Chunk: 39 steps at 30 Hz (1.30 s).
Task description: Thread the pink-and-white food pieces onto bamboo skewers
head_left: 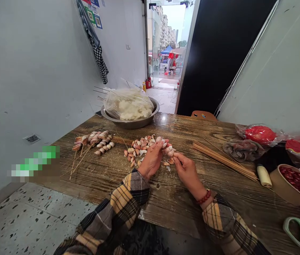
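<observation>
On a wooden table point(171, 202) lies a pile of small pink-and-white food pieces point(142, 147). My left hand point(152, 159) rests at the pile's near edge, fingers curled around a few pieces. My right hand point(185, 170) is just right of it, pinching a piece at its fingertips; whether a skewer runs between the hands I cannot tell. Several finished skewers point(95, 141) loaded with the same pieces lie to the left. A bundle of bare bamboo skewers point(224, 160) lies to the right.
A metal basin point(131, 122) holding a plastic bag of white food stands at the back. At the right are red bagged items point(260, 134), a paper bowl of red pieces point(296, 184), a thread spool point(264, 176) and green-handled scissors point(297, 232). A doorway opens behind.
</observation>
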Available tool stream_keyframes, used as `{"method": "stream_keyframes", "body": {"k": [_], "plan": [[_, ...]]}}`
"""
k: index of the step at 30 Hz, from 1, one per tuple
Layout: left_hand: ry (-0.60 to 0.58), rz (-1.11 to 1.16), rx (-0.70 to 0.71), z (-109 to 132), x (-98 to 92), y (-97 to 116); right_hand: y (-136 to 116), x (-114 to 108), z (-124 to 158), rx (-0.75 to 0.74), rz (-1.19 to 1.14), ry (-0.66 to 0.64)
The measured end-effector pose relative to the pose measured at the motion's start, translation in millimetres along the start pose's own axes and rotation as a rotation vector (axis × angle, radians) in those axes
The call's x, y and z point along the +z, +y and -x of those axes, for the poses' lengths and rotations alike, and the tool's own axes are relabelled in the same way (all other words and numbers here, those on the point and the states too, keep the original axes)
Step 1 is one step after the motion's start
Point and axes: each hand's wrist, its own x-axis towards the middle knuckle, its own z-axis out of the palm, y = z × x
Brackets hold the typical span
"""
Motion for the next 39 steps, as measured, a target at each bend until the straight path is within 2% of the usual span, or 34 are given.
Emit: {"method": "stream_keyframes", "body": {"k": [5,10,15,24,31,39], "plan": [[0.004,-0.006,-0.037,0.8,0.0,0.9,-2.1,-1.0,1.7,0.006,0.013,-0.005],[0.011,0.031,-0.052,0.6,0.6,0.5,-2.3,0.4,3.3,-0.048,0.087,0.012],[0.008,0.032,-0.051,0.3,0.7,-1.0,-6.0,0.7,3.8,-0.012,0.075,0.001],[0.004,0.082,-0.035,2.4,3.9,-0.6,-4.5,0.6,0.7,-0.06,0.144,0.019],[-0.047,0.004,-0.101,2.2,2.7,1.3,-3.2,0.3,0.4,-0.016,0.084,0.011],[-0.054,-0.011,-0.09,1.9,4.1,2.6,-4.5,-1.0,-2.3,0.01,0.016,0.016]]}}
